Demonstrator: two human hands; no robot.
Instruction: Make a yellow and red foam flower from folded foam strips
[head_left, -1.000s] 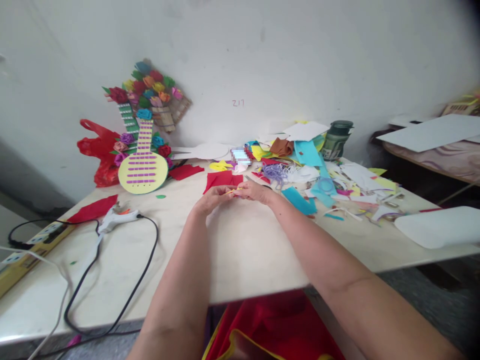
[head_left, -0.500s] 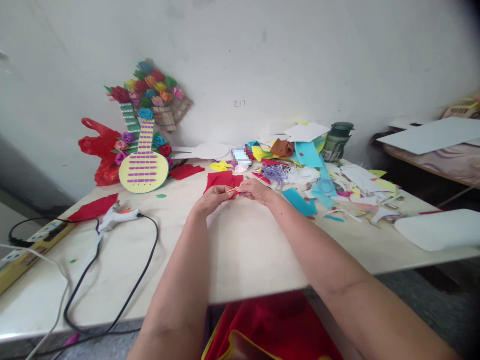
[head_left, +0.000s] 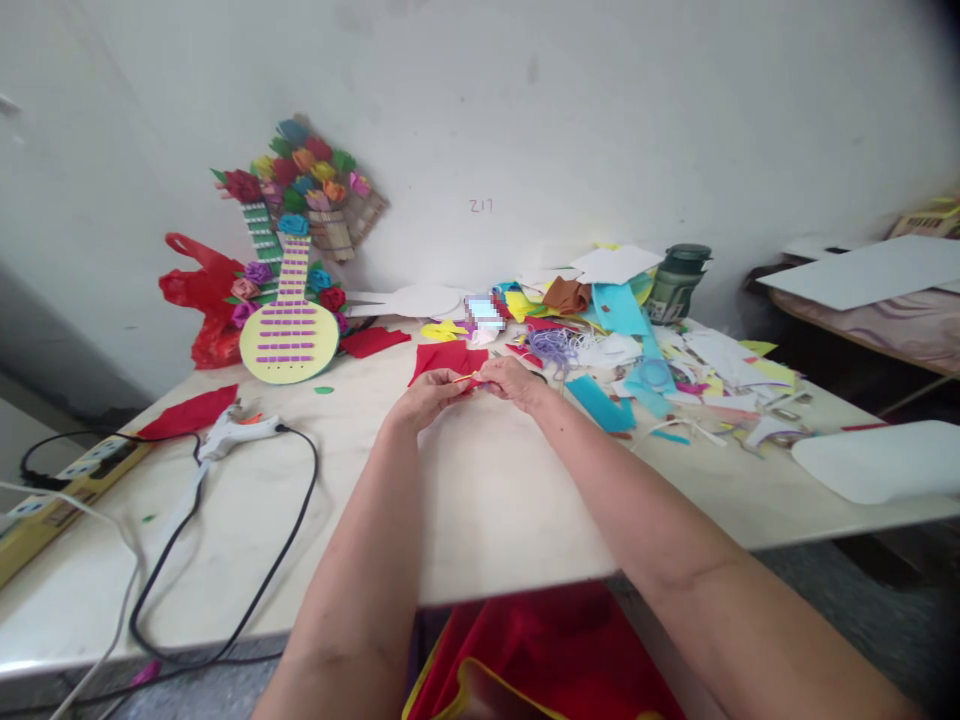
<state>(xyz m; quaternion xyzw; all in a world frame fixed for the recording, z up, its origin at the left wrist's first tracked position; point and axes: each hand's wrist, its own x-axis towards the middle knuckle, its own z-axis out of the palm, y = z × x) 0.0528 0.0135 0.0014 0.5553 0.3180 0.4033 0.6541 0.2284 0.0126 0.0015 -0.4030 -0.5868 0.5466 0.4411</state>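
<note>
Both hands meet over the middle of the table, near its far side. My left hand (head_left: 430, 397) is closed, with a thin yellowish stick (head_left: 465, 377) pinched at its fingertips. My right hand (head_left: 512, 381) is closed at the other end of this stick, its fingertips almost touching those of the left. A little red shows under the fingers, too small to make out. Just behind the hands lies a sheet of red crepe paper (head_left: 448, 360). A small metal tip and a dark piece show by my right hand; whether they belong to one tool I cannot tell.
At left stand a yellow paper lute (head_left: 289, 342) with paper flowers and a red plastic bag (head_left: 206, 300). A white glue gun (head_left: 238, 434) lies with its black cord looping forward, near a power strip (head_left: 71, 490). Paper scraps (head_left: 615, 310) and a green bottle (head_left: 677, 285) fill the right.
Both hands stay at the same spot, with only a slight shift of the fingers around the stick. The whole view has moved very slightly.
</note>
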